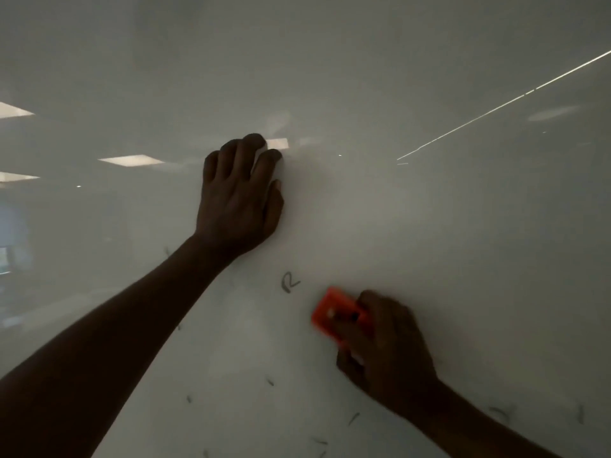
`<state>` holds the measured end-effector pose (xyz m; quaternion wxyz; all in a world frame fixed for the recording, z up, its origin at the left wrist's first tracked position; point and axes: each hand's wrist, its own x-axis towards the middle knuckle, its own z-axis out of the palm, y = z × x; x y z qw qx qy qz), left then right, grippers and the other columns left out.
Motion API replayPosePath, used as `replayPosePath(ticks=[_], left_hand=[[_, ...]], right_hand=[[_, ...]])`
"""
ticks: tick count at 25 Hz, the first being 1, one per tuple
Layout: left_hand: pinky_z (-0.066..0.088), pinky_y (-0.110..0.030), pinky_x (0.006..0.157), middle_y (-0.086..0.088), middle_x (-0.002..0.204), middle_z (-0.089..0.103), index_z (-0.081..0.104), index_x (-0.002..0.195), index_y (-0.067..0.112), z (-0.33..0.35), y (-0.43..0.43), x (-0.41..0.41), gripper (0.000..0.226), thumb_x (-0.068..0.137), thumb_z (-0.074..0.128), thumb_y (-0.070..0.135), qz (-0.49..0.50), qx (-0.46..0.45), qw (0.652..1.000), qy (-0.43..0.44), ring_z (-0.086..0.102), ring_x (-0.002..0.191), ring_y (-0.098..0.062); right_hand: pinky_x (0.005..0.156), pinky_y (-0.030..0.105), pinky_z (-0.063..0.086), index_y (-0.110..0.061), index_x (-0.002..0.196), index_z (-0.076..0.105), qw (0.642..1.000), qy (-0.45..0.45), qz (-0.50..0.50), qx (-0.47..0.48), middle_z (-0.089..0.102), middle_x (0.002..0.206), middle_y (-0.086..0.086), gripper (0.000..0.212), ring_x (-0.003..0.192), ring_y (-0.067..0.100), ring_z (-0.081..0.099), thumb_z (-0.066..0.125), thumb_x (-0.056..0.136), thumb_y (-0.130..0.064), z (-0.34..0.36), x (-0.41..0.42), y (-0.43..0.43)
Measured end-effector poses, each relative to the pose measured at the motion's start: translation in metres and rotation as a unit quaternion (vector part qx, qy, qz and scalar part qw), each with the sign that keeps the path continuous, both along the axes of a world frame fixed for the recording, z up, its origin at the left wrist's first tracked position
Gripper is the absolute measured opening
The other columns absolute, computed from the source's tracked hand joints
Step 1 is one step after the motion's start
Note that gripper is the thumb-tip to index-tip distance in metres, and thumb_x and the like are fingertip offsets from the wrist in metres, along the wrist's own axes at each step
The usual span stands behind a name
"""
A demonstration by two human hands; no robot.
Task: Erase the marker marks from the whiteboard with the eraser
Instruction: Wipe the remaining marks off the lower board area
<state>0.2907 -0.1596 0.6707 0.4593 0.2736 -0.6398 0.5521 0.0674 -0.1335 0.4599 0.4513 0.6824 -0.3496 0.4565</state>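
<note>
A glossy whiteboard [429,226] fills the whole view. My right hand [386,348] grips an orange eraser [334,314] and presses it flat on the board at lower centre-right; the eraser is blurred. Just up and to the left of it is a dark marker mark shaped like a loop [288,281]. Several short faint strokes [353,418] are scattered across the lower board. My left hand [239,196] rests on the board near the centre, fingers curled and apart, holding nothing.
Ceiling lights reflect in the board at the left [130,159] and beside my left fingertips. A thin bright line [502,105] runs diagonally across the upper right. More faint marks [502,413] lie at the lower right.
</note>
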Motion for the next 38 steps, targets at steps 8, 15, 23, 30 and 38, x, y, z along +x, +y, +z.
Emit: replayPosePath(ticks=[8, 15, 23, 30, 38], left_hand=[[0.037, -0.042, 0.090, -0.017, 0.130, 0.058, 0.063, 0.120, 0.004, 0.000, 0.004, 0.003, 0.041, 0.080, 0.057, 0.008, -0.024, 0.021, 0.999, 0.008, 0.050, 0.113, -0.034], [0.037, -0.042, 0.090, -0.020, 0.131, 0.061, 0.065, 0.121, 0.002, 0.000, 0.008, 0.003, 0.043, 0.080, 0.053, 0.007, -0.002, 0.031, 1.000, -0.002, 0.057, 0.113, -0.040], [0.041, -0.041, 0.086, -0.012, 0.125, 0.061, 0.066, 0.120, 0.007, 0.008, 0.031, 0.023, 0.044, 0.077, 0.054, 0.006, -0.077, 0.093, 0.993, -0.019, 0.055, 0.111, -0.032], [0.036, -0.046, 0.099, -0.015, 0.140, 0.053, 0.060, 0.132, 0.008, -0.049, 0.017, 0.172, 0.044, 0.089, 0.052, 0.013, 0.003, 0.044, 0.975, 0.216, 0.047, 0.125, -0.035], [0.033, -0.043, 0.104, -0.012, 0.145, 0.050, 0.057, 0.138, 0.011, -0.051, -0.001, 0.188, 0.053, 0.085, 0.048, 0.009, -0.013, 0.012, 0.980, 0.198, 0.046, 0.128, -0.034]], right_hand=[[0.082, 0.046, 0.048, -0.019, 0.124, 0.058, 0.931, -0.337, -0.076, -0.121, 0.055, 0.113, 0.021, 0.044, 0.099, 0.039, 0.053, 0.060, 0.084, -0.037, 0.188, -0.018, -0.005], [0.076, 0.045, 0.057, -0.032, 0.127, 0.053, 0.980, 0.192, 0.030, 0.036, 0.058, 0.123, 0.016, 0.046, 0.096, 0.033, 0.063, 0.061, 0.082, -0.040, 0.012, 0.086, 0.006], [0.088, 0.048, 0.047, -0.031, 0.128, 0.055, 0.949, -0.300, -0.040, -0.085, 0.051, 0.117, 0.019, 0.047, 0.104, 0.038, 0.049, 0.060, 0.082, -0.034, 0.183, 0.007, -0.007], [0.073, 0.042, 0.054, -0.026, 0.123, 0.067, 0.935, 0.351, 0.018, -0.040, 0.066, 0.113, 0.024, 0.052, 0.087, 0.039, 0.065, 0.079, 0.072, -0.032, 0.104, 0.113, 0.006], [0.084, 0.047, 0.045, -0.016, 0.133, 0.059, 0.990, -0.088, -0.041, -0.102, 0.056, 0.125, 0.030, 0.050, 0.102, 0.045, 0.056, 0.058, 0.084, -0.029, 0.216, 0.187, -0.012]])
